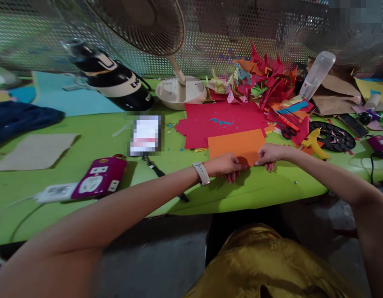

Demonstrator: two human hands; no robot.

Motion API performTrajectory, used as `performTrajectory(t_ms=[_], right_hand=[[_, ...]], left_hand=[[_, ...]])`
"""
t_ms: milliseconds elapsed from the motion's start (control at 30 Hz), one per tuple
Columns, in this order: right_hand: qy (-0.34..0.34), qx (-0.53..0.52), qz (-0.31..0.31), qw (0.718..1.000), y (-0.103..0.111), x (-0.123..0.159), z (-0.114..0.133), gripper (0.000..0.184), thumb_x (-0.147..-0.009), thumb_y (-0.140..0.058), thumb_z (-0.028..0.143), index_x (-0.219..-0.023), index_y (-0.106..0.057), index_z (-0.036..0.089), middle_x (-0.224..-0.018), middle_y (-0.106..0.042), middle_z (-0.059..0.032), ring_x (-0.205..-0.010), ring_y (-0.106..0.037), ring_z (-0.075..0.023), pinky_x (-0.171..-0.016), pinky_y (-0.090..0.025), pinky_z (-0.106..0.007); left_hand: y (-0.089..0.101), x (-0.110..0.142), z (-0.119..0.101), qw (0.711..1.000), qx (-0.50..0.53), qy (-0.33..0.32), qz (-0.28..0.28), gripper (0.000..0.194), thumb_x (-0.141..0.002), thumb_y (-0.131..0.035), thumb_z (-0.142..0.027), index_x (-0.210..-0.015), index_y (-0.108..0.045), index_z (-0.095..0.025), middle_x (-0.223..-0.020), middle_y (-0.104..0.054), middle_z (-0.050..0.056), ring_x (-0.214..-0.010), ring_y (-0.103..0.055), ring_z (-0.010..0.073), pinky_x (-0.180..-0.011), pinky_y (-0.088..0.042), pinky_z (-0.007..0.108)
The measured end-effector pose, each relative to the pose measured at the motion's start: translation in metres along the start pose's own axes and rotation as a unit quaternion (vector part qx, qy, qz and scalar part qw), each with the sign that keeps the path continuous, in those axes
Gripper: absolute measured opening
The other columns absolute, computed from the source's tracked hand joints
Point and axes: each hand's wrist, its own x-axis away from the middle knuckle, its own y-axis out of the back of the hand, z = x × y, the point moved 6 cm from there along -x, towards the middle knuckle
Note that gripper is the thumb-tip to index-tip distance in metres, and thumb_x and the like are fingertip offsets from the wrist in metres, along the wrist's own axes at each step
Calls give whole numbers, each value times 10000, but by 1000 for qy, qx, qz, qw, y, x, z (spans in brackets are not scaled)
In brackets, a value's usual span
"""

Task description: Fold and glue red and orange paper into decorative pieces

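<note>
A sheet of orange paper [236, 142] lies at the near edge of the green table, partly over a red sheet [222, 120] sprinkled with small blue bits. My left hand [227, 164], with a pale watch at the wrist, pinches the near edge of the orange sheet. Close beside it, my right hand [269, 155] grips the same edge nearer the right corner. The fingers of both hands are curled and closed on the paper, and the fingertips beneath are partly hidden.
Folded paper pieces [266, 78] are heaped behind the red sheet. Scissors [289, 131], a yellow glue gun [315, 142] and a black round tray [337, 138] lie to the right. Leftward are a purple power adapter [100, 176], a black bottle [123, 85] and a fan base [182, 93].
</note>
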Motion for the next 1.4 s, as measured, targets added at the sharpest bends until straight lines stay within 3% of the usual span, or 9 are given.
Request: performTrajectory(t_ms=[267,533,600,700,733,800,967,1167,1400], right_hand=[[-2,5,-3,1000,1,-1,-5,503,-675,-795,609,-617,-528,187,-544,-676,-7,-583,-700,-163,-563,-488,-242],[18,-21,-21,999,-1,-1,-7,397,-783,-769,426,-589,-517,189,-484,-627,20,-467,-627,-120,-534,-499,-236],[34,-18,-64,997,1,5,-4,324,-827,-727,383,-636,-555,186,-533,-659,3,-509,-653,-136,-572,-526,-256],[105,62,-253,960,12,23,2,214,-902,-628,381,-859,-666,175,-812,-762,-71,-758,-731,-198,-738,-564,-323],[138,114,-319,931,13,31,5,249,-916,-606,402,-979,-686,175,-980,-769,-101,-916,-729,-229,-840,-556,-361],[203,232,-371,876,0,40,7,443,-925,-578,483,-1243,-638,180,-1327,-654,-134,-1252,-597,-284,-1060,-455,-439],[267,409,-270,830,-42,24,-2,808,-933,-393,686,-1541,-339,157,-1616,-289,-120,-1514,-229,-292,-1240,-171,-517],[226,413,-288,834,-31,-13,22,839,-936,-300,717,-1560,-291,156,-1638,-218,-91,-1534,-135,-306,-1242,-51,-563],[176,327,-311,875,-24,-42,48,807,-967,-225,676,-1575,-243,146,-1642,-197,-120,-1539,-119,-289,-1234,-42,-573]], left_hand=[[22,24,46,999,-31,30,-4,627,-726,-618,-759,-522,-588,-167,-426,-577,24,-402,-517,119,-476,-395,247],[50,52,82,997,-54,62,3,591,-671,-655,-754,-504,-548,-197,-446,-598,25,-423,-551,153,-473,-413,266],[61,58,79,996,-63,43,-54,539,-702,-660,-704,-548,-545,-200,-499,-629,27,-463,-589,166,-498,-446,275],[77,69,64,960,-105,-67,-252,447,-839,-549,-628,-809,-650,-194,-789,-744,75,-704,-699,213,-676,-541,331],[76,73,59,935,-131,-113,-310,463,-886,-494,-610,-972,-671,-190,-970,-757,99,-866,-714,239,-782,-553,365],[59,75,52,898,-193,-199,-342,592,-939,-399,-626,-1274,-597,-179,-1319,-652,136,-1202,-618,281,-1019,-484,440],[5,56,50,836,-367,-269,-309,705,-993,-274,-622,-1544,-325,-186,-1603,-341,109,-1506,-251,277,-1228,-204,501],[3,31,44,816,-418,-236,-323,798,-967,-239,-683,-1581,-219,-174,-1641,-235,120,-1530,-162,279,-1241,-114,508],[14,17,48,824,-414,-186,-338,873,-933,-241,-738,-1582,-215,-156,-1654,-157,147,-1537,-95,306,-1236,-67,516]])
